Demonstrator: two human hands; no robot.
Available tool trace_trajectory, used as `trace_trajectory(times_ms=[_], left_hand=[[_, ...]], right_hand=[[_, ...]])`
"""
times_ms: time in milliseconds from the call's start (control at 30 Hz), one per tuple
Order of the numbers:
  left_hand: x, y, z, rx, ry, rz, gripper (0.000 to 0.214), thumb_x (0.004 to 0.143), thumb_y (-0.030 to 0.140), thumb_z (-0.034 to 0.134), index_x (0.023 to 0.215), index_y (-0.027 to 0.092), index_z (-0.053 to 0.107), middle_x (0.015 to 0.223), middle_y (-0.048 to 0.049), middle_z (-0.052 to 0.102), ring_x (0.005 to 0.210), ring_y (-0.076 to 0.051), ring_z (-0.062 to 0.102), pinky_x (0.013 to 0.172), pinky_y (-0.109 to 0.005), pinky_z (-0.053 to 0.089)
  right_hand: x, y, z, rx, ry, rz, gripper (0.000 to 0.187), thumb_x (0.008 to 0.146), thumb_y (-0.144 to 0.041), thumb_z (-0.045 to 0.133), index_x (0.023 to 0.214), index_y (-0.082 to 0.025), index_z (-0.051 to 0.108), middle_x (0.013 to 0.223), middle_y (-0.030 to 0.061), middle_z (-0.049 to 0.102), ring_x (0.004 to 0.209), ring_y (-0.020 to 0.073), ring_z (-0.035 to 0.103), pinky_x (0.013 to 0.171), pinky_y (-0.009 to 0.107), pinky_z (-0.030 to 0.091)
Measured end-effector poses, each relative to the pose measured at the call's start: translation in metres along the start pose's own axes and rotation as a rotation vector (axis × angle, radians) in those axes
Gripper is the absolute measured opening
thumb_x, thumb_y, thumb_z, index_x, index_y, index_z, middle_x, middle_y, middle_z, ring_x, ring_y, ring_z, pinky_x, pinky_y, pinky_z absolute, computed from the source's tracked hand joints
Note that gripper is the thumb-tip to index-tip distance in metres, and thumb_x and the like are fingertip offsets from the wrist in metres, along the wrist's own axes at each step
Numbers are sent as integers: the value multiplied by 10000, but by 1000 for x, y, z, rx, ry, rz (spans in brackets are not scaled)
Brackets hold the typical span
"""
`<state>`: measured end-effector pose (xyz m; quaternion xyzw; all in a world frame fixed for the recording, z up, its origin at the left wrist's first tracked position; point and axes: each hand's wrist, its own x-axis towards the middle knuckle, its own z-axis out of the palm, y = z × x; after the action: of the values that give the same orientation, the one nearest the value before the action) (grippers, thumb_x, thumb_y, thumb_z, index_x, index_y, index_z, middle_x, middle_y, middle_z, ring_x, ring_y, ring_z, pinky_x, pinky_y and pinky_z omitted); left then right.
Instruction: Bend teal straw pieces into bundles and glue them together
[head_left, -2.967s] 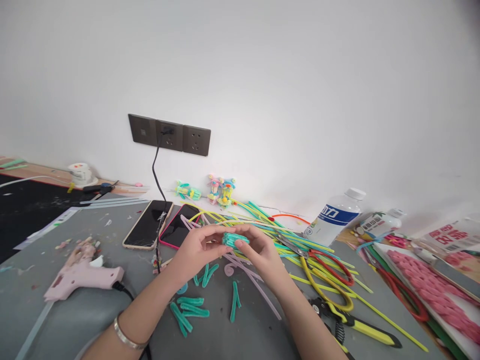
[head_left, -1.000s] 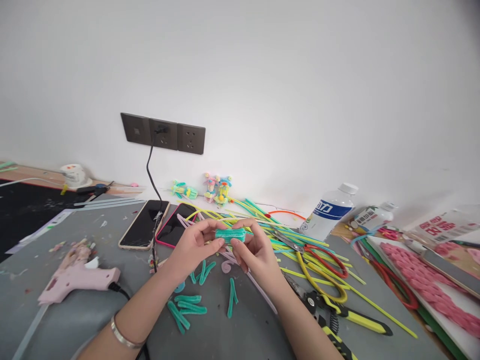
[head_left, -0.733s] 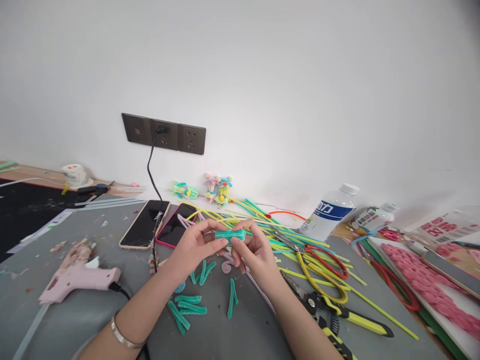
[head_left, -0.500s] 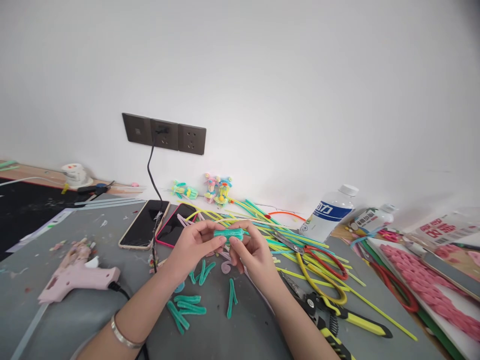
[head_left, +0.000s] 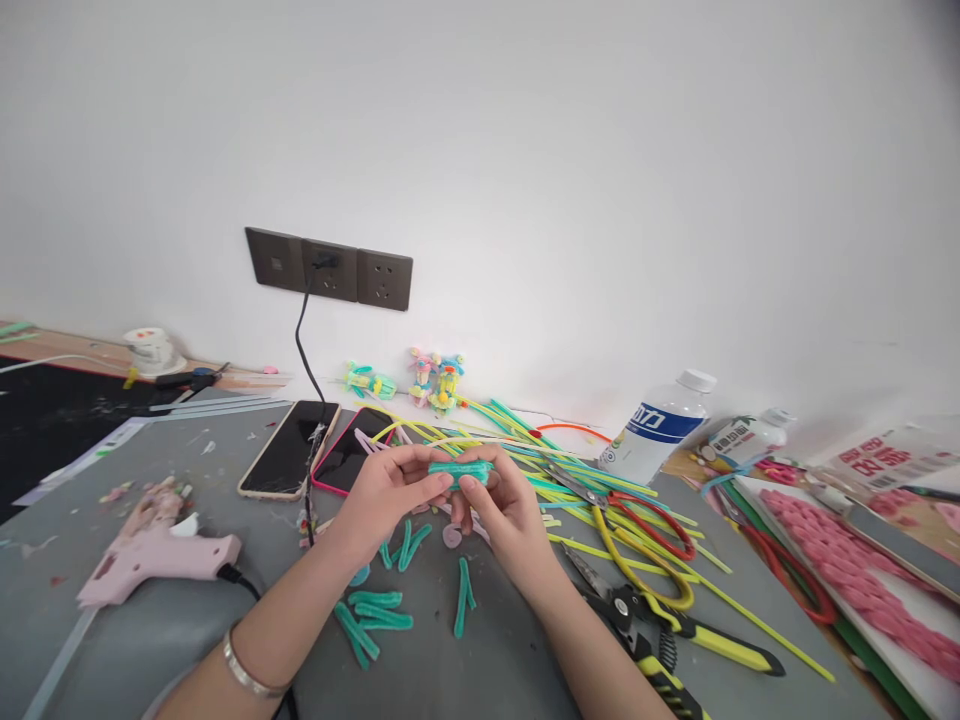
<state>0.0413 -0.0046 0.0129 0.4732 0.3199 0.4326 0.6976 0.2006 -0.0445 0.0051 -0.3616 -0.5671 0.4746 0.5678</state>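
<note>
Between both hands, above the grey work mat, is a short bundle of teal pipe cleaners. My left hand pinches its left end between thumb and fingers. The fingers of my right hand are closed on its right end, thumb in front. Below the hands lie folded teal pipe cleaner pieces, with another bent piece to their right. A lilac coiled pipe cleaner rests just under the right hand's fingers.
A pink glue gun lies on the left, near two phones. Scissors, pliers and loose long pipe cleaners spread to the right. A bottle stands by the wall, beside small pipe cleaner figures.
The teal bundle has shifted and turned slightly in the fingers, with its right end showing more. Both hands hold almost the same place; the rest looks unchanged.
</note>
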Motion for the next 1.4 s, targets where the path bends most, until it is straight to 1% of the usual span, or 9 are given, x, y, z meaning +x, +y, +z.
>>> trace_trajectory(times_ms=[233, 400, 500, 600, 733, 900, 1067, 1200, 1400], left_hand=[[0, 0, 1, 6, -5, -12, 354, 688, 356, 856, 940, 145, 725, 763, -11, 677, 657, -114, 632, 640, -231, 538], [0, 1, 2, 71, -53, -13, 362, 762, 423, 784, 1004, 169, 692, 820, -5, 642, 706, -121, 626, 669, -239, 528], [1, -1, 2, 178, -79, 50, 361, 821, 492, 703, 995, 179, 659, 773, 21, 571, 597, -84, 520, 550, -206, 444], [0, -6, 3, 258, -76, 86, 375, 882, 551, 596, 984, 191, 605, 660, 63, 433, 526, -69, 376, 481, -193, 327], [-1, -10, 6, 256, -112, 70, 388, 901, 589, 533, 999, 214, 514, 588, 91, 345, 483, -81, 326, 451, -203, 275], [-2, -11, 6, 327, -34, 153, 343, 926, 552, 516, 873, 215, 476, 592, 88, 317, 469, -81, 309, 452, -213, 278], [-6, -11, 6, 539, 10, 289, 299, 973, 476, 464, 854, 203, 495, 691, 46, 412, 571, -103, 376, 535, -225, 354], [-9, -11, 7, 603, -7, 330, 279, 995, 447, 423, 864, 208, 481, 740, 31, 463, 600, -115, 421, 563, -236, 375], [-12, -8, 8, 601, -1, 351, 248, 995, 432, 430, 889, 215, 485, 784, 21, 510, 622, -127, 463, 603, -247, 403]], right_hand=[[-2, 0, -2, -34, -28, 34, 223, 967, -429, 557, 1068, -237, 504, 586, -63, 536, 460, 104, 491, 444, 212, 403], [-1, 3, -6, -263, 33, -20, 219, 980, -434, 518, 1067, -233, 528, 746, -22, 539, 529, 100, 444, 494, 229, 393], [0, 4, -5, -293, 31, -33, 215, 991, -426, 488, 1063, -232, 547, 867, 11, 555, 622, 118, 498, 579, 251, 443], [-1, 4, -2, -255, 23, -13, 221, 992, -428, 480, 1083, -237, 543, 966, 32, 567, 694, 134, 532, 639, 266, 480], [-5, 5, 5, -255, 49, 12, 225, 994, -433, 463, 1082, -233, 517, 827, -2, 548, 625, 128, 508, 560, 244, 439], [-9, 8, 14, -236, 75, 60, 272, 998, -484, 423, 1043, -225, 495, 676, -43, 447, 547, 130, 424, 481, 244, 351], [-9, 13, 15, -241, 65, 49, 384, 995, -535, 394, 780, -223, 458, 557, -57, 402, 487, 125, 390, 487, 266, 310], [-8, 13, 17, -156, 67, 121, 392, 964, -573, 441, 796, -220, 460, 479, -87, 371, 440, 116, 359, 467, 258, 286], [-7, 9, 20, -113, 50, 92, 395, 966, -562, 446, 771, -218, 449, 515, -77, 383, 479, 115, 361, 493, 259, 300]])
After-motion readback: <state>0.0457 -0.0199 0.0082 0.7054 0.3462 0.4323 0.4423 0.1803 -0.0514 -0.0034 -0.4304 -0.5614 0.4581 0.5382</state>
